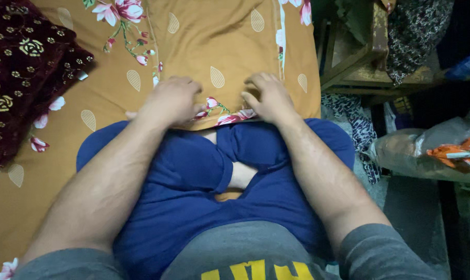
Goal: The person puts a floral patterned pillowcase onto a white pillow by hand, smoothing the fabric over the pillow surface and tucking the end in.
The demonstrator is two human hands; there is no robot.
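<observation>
I sit cross-legged in blue trousers [193, 171] on a bed covered by an ochre bedsheet [209, 36] printed with pink flowers and pale leaves. My left hand [170, 101] rests knuckles-up on the near edge of the sheet, fingers curled onto the fabric. My right hand [268, 96] lies a little to the right of it, fingers bent and pressing the same edge of the sheet. Whether either hand pinches the cloth is hidden by the fingers.
A dark maroon blanket [22, 67] with gold flower embroidery lies at the left. Beyond the bed's right edge stand a wooden stool or frame [359, 57], patterned cloth [416, 31] and a plastic bag [426, 150] with orange packets.
</observation>
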